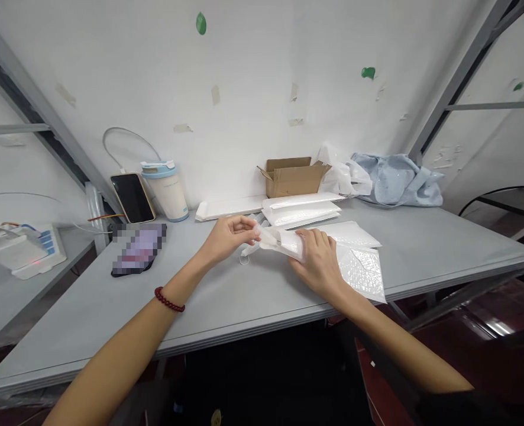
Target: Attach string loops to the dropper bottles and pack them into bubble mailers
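Note:
My left hand [230,238] is closed in a pinch on the pale, thin end of a white bubble mailer [292,241]. My right hand [320,260] wraps over the other side of this mailer, fingers curled on top. The mailer sits raised and slightly bent between both hands; its inside is mostly hidden. Under and beside my right hand, another bubble mailer [363,273] lies flat, its corner reaching the table's front edge. Just past my hands rests a small pile of white mailers [304,214]. A small clear loop [244,260] hangs or lies below my left fingertips.
Behind the pile stand an open cardboard box [295,180], a white plastic bag [344,171] and light blue cloth [390,180]. At left are a phone [133,198], a tumbler [167,192] and a blurred purple item [140,251]. The grey table [226,307] meets a white wall.

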Demonstrator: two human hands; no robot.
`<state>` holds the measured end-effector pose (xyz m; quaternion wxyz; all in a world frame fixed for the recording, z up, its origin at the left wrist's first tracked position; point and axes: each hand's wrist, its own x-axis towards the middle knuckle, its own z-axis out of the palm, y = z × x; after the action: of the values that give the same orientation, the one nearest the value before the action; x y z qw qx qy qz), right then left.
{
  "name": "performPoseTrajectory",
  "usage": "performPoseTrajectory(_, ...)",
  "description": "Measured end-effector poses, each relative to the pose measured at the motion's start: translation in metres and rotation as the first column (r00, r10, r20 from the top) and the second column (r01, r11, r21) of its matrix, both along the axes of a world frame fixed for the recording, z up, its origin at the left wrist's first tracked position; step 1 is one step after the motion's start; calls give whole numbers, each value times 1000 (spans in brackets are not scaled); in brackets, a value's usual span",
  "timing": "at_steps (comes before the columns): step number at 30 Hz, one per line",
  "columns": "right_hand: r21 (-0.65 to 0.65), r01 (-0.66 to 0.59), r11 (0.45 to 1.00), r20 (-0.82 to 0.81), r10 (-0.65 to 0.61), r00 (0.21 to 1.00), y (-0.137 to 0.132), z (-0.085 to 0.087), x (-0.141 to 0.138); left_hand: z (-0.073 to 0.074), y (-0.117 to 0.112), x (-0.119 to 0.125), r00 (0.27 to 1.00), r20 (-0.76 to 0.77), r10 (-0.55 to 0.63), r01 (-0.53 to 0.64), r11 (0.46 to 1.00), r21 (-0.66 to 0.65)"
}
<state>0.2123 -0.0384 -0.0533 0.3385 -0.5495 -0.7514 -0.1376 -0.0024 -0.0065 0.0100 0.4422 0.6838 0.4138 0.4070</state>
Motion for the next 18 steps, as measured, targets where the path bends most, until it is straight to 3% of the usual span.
performPoseTrajectory(4,-14,-4,1000,-12,4,1000,-1,1,-1,-3,2,1,980,-201,11,3,998,69)
performPoseTrajectory(6,-17,-17,1000,-17,17,1000,-1,1,-1,-3,3,-2,980,-200,8,2,999,49)
performPoseTrajectory(9,-17,-66,998,-13,66,998,-2,1,-1,-3,5,-5,986,-110,-122,104,982,-159)
performPoseTrajectory(11,-5,-126,992,-6,126,992,-2,1,-1,-5,4,-5,970,-42,-239,217,930,-296)
performPoseTrajectory(14,25,-205,979,-5,205,979,-2,1,0,-12,3,0,939,46,-341,331,862,-385)
performPoseTrajectory(18,79,-236,969,-1,237,972,-2,3,0,-20,1,8,975,84,-204,220,904,-367)
